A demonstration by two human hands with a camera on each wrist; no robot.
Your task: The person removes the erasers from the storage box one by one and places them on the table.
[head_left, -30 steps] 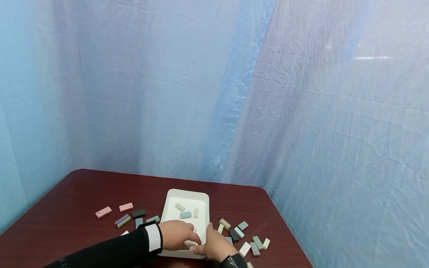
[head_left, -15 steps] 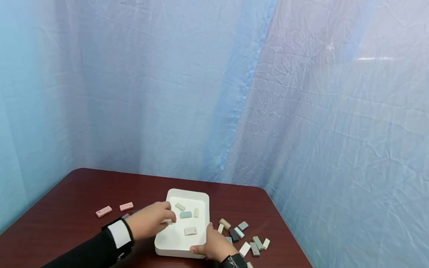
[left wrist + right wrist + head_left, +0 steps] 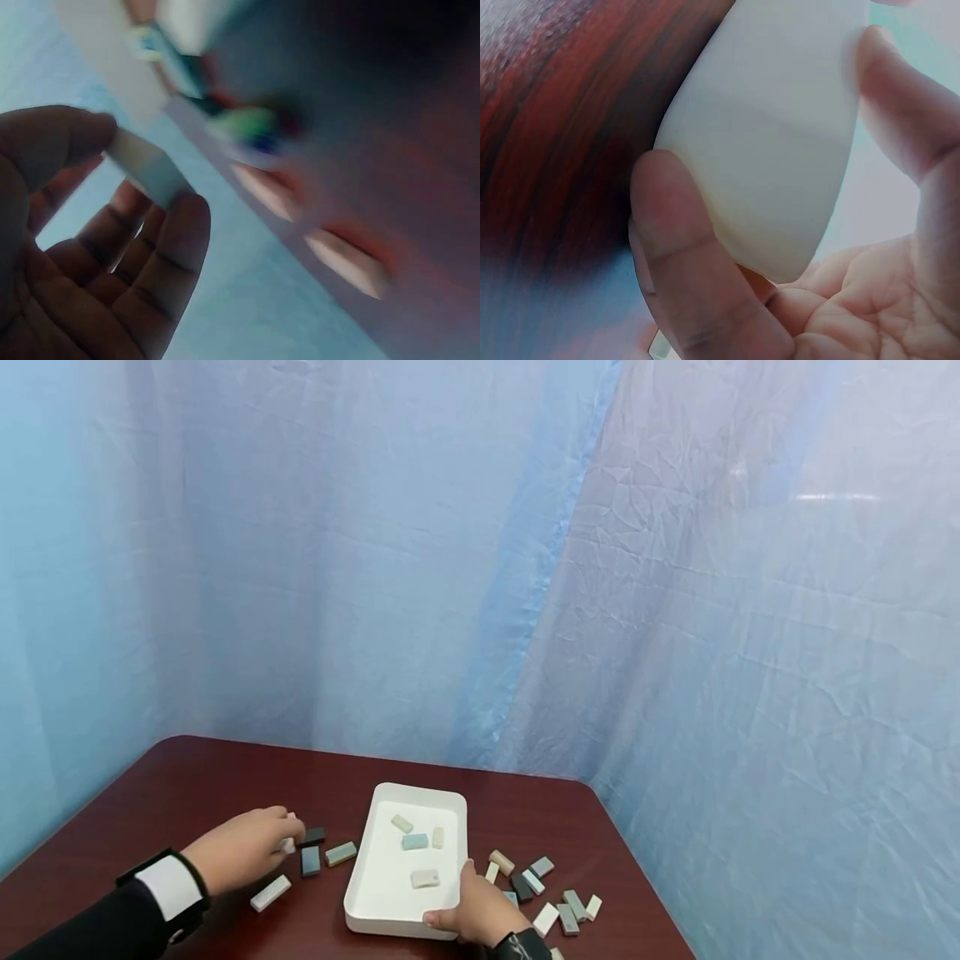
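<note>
My left hand (image 3: pixel 238 847) is left of the tray, above the table, and pinches a small whitish block (image 3: pixel 150 169) between thumb and fingertips. Near it lie a dark block (image 3: pixel 311 836), a blue-grey block (image 3: pixel 311 862), a greenish block (image 3: pixel 341 853) and a white block (image 3: pixel 271 893). My right hand (image 3: pixel 483 906) grips the near right corner of the white tray (image 3: pixel 386 914), with the thumb over the rim. In the tray lie a pale green block (image 3: pixel 402 823), a light blue block (image 3: pixel 415 842), a cream block (image 3: pixel 438 837) and a whitish block (image 3: pixel 425 878).
Several loose blocks, among them a tan one (image 3: pixel 502 862) and a dark one (image 3: pixel 521 887), lie right of the tray on the dark red table (image 3: pixel 600 843). Pink blocks (image 3: pixel 349 262) show in the left wrist view. Blue curtains (image 3: pixel 390 568) hang behind the table.
My left hand has moved left, out of the tray and over the table, holding a whitish block. The whitish block near the tray's front has come into view. My right hand keeps its grip.
</note>
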